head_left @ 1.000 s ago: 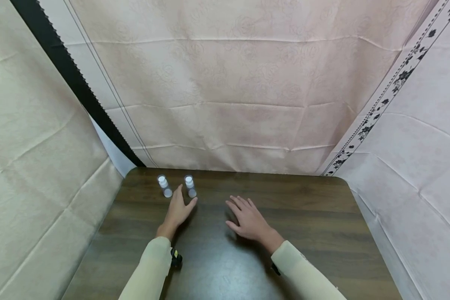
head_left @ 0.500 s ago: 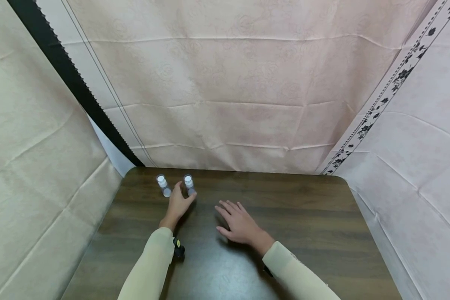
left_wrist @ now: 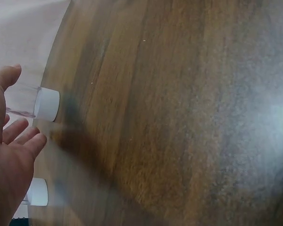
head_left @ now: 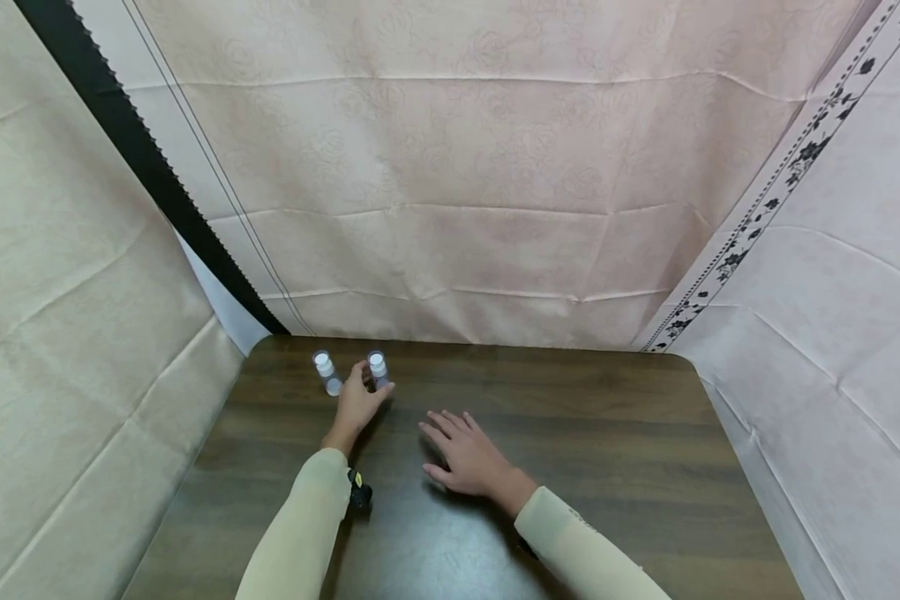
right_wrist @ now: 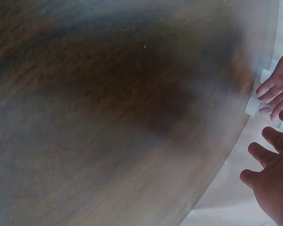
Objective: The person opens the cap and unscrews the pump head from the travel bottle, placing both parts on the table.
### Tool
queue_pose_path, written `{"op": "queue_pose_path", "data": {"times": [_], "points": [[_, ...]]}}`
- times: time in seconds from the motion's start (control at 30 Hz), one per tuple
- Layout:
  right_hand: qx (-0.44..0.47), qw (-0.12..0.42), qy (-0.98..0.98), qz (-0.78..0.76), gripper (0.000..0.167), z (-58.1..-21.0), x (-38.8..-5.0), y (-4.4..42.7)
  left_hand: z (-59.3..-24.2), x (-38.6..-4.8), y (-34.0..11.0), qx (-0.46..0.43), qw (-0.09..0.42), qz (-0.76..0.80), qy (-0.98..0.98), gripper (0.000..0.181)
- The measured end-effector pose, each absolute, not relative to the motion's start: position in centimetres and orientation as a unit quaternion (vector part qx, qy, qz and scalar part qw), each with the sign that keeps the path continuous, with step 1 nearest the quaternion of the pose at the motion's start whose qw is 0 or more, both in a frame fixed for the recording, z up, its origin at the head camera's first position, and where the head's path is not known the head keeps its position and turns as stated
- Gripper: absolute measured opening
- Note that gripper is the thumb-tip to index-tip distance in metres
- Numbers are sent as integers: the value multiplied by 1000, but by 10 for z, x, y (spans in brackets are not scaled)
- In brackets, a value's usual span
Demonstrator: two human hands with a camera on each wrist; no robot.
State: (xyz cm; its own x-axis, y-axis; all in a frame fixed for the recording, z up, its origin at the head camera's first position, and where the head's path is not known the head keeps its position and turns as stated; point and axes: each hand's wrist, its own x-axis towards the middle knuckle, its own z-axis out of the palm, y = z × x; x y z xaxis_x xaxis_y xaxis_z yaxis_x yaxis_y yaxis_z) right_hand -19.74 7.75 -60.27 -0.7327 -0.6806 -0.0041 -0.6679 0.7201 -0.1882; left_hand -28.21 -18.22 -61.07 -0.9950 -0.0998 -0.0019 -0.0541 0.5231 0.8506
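Two small clear bottles with white caps are at the table's back left: a left bottle (head_left: 325,367) and a right bottle (head_left: 377,364). My left hand (head_left: 355,407) reaches in between them, thumb on the near side of the right bottle. In the left wrist view, that bottle's cap (left_wrist: 47,104) shows between the thumb and the loosely bent fingers; firm contact cannot be told. The other cap (left_wrist: 38,192) is below the hand (left_wrist: 12,165). My right hand (head_left: 470,458) hovers over mid-table with fingers spread, holding nothing. In the right wrist view, it (right_wrist: 276,183) appears below the left hand (right_wrist: 281,82).
The dark wooden table (head_left: 607,433) has rounded back corners. Pale cloth (head_left: 457,167) hangs behind it and on both sides, with a black strip (head_left: 127,125) at the left and a flowered border (head_left: 772,192) at the right.
My left hand has moved slightly forward, bringing thumb and fingers around the right bottle. My right hand has drifted left and slightly nearer the front. The bottles stay in place.
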Motion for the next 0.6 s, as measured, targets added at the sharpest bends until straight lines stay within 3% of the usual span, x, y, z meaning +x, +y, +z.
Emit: {"op": "queue_pose_path", "data": {"times": [0.33, 0.6], "points": [[-356, 42, 928, -102, 68, -608, -190, 79, -621, -288, -172, 53, 65, -499, -862, 54], [-352, 37, 929, -111, 68, -608, -187, 82, -623, -288, -172, 64, 76, -526, -844, 45]]}}
